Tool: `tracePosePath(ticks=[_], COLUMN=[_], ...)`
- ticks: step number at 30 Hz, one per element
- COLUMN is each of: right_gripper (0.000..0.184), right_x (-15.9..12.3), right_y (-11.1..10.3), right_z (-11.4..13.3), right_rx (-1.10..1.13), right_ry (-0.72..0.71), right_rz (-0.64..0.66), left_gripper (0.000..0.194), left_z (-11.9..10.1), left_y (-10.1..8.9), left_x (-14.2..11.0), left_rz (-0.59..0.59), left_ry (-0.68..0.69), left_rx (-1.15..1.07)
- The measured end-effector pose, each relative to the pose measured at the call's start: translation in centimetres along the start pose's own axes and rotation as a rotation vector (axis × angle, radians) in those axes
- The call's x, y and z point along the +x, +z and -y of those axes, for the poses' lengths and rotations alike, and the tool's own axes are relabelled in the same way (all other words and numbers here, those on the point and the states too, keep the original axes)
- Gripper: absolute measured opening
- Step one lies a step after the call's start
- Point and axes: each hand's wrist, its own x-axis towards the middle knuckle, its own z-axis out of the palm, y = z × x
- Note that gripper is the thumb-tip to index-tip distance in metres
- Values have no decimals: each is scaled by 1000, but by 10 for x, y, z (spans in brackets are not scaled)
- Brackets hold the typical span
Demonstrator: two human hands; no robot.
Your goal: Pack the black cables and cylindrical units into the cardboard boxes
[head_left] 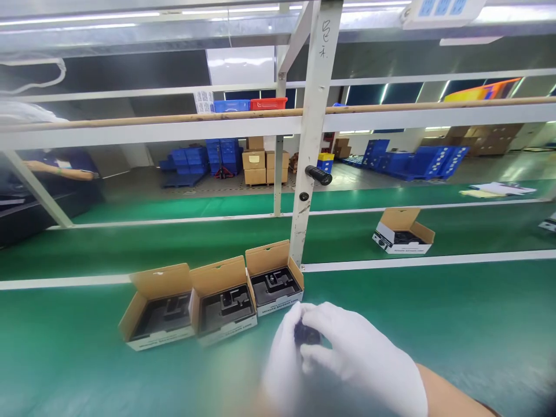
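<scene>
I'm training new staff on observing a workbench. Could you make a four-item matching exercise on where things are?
Things:
1. dark object
2. three open boxes
3. separate open box
4. red bin

Places:
A. beyond the white strip, right of the post
B. in the background, next to a blue bin
C. between the left hand and right hand
D. side by side in a row

Pairs: 1-C, 2-D, 3-A, 4-B

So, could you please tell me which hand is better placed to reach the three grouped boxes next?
Probably the left hand: it lies nearer the closest open cardboard box, while the right hand sits farther right. Both seem to hold a dark object.
</scene>
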Motion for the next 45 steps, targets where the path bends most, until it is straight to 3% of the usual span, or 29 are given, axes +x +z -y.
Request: tracePosePath(ticks=[3,6,8,12,15,18,22,25,27,30,34,36,39,42,45], right_gripper=[7,6,10,34,38,37,48,47,45,39,34,28,25,24,18], right_x=[-4,-5,-5,-10,-14,-15,-12,-14,-16,-14,21,53,102,138,155], right_y=[11,17,13,-1,-5,-3,-1,1,1,-5,-14,-9,18,56,84], right_z=[-6,-8,-7,-5,-5,-6,-11,-12,-9,-6,-31,-57,-95,-117,-126], right_rx=[-251,-398,-282,68,146,146,50,-39,-11,66,39,-47,-310,-518,-558], right_ry=[-50,-20,11,72,56,-6,-94,-171,-186,-151,33,59,78,31,-9], right_rz=[-133,-198,-212,-231,-208,-237,-291,-303,-272,-315,-383,-353,-137,134,234], left_gripper=[45,54,55,46,31,25,26,25,29,51,93,95,92,77,62], left_z=[-8,-15,-19,-26,-29,-30,-34,-44,-51,-49,-8,14,26,12,-7], left_y=[2,9,13,15,12,7,2,0,-5,-23,-55,-70,-89,-108,-124], left_x=[-13,-24,-26,-23,-22,-24,-33,-38,-35,-18,-4,-11,-26,-36,-44], left_rz=[-43,-115,-87,156,284,309,208,62,49,190,374,329,233,121,43], left_ry=[135,140,125,119,152,159,255,332,373,238,-300,-408,-334,-245,-219], left_rx=[247,403,386,167,123,95,252,467,543,552,330,209,175,204,290])
